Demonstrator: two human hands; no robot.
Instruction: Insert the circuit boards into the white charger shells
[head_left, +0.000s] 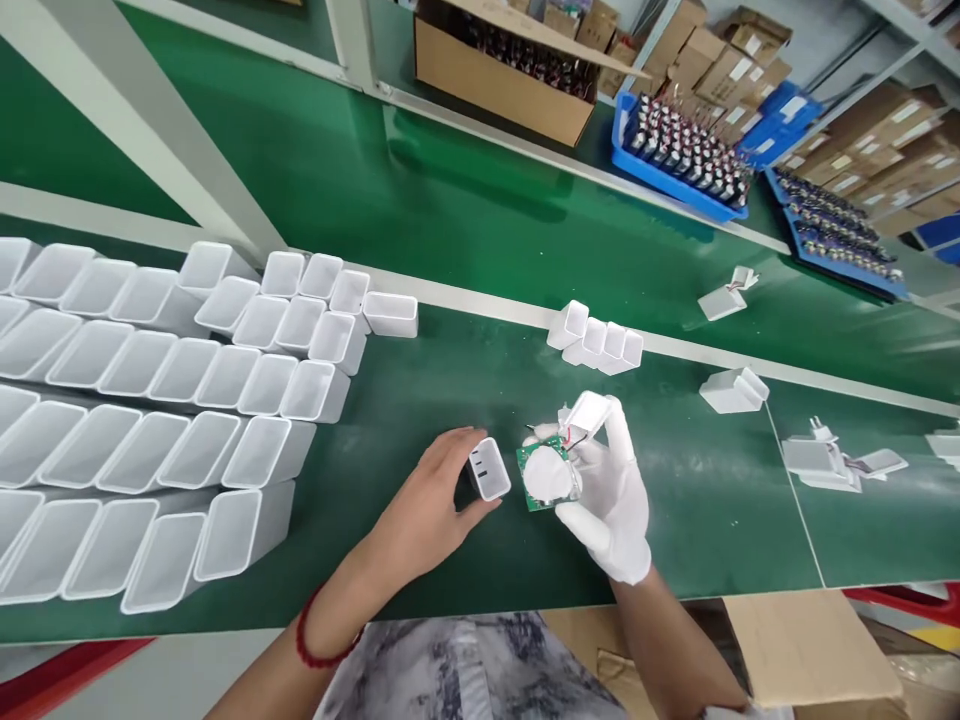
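Green matting covers the bench I'm watching from the head camera, with rows of empty white shells lying open-mouthed at the left and blue trays of small parts far off to the right. Near the front edge my bare left hand pinches a small white charger housing, its port face turned up and right and its long axis running near-to-far. Just beside it, my gloved right hand clasps a green circuit board under a round white pad, wired to a white cap; no writing is legible.
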